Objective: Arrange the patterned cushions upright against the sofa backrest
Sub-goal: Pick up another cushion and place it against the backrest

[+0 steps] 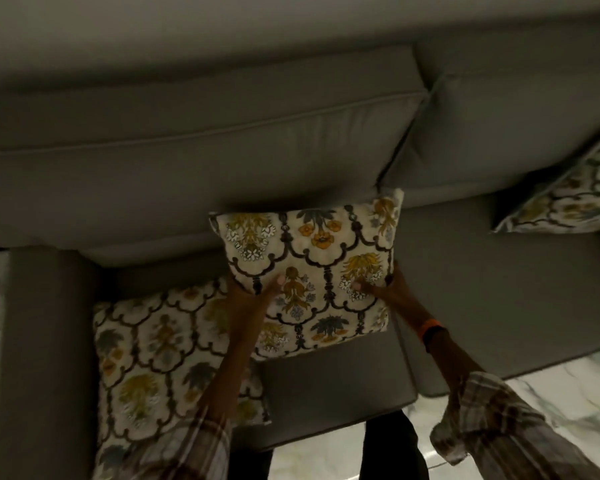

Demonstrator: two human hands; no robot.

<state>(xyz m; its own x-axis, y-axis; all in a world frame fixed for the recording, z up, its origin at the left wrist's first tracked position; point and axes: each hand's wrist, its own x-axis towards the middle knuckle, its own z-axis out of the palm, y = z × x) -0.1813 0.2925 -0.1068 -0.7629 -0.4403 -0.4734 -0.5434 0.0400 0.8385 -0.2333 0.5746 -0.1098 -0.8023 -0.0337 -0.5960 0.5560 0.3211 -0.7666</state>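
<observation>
The left hand (253, 292) is closed on the left edge of the middle cushion (312, 271), its thumb laid across the patterned front. The right hand (381, 289) is clamped on the cushion's right edge in the same way, thumb on the front and the other fingers hidden behind. An orange band (426, 328) is worn at the right wrist, and plaid sleeves (492, 424) are pushed back on both forearms.

The middle cushion is held between the two hands, tilted back, with its top edge touching the lower part of the sofa backrest (194, 150), just below the seam where two back pads meet. Whether its bottom edge rests on the seat (326, 386) cannot be told.

To the left of the middle cushion, a second patterned cushion (153, 358) is seen lying flat on the seat, beside the armrest (42, 341); it is partly covered by the left forearm. To the right of the middle cushion, well apart from it, a third patterned cushion (575, 195) is leaned against the backrest, cut off by the frame edge. Below the seat, pale marble floor (551, 382) is visible.
</observation>
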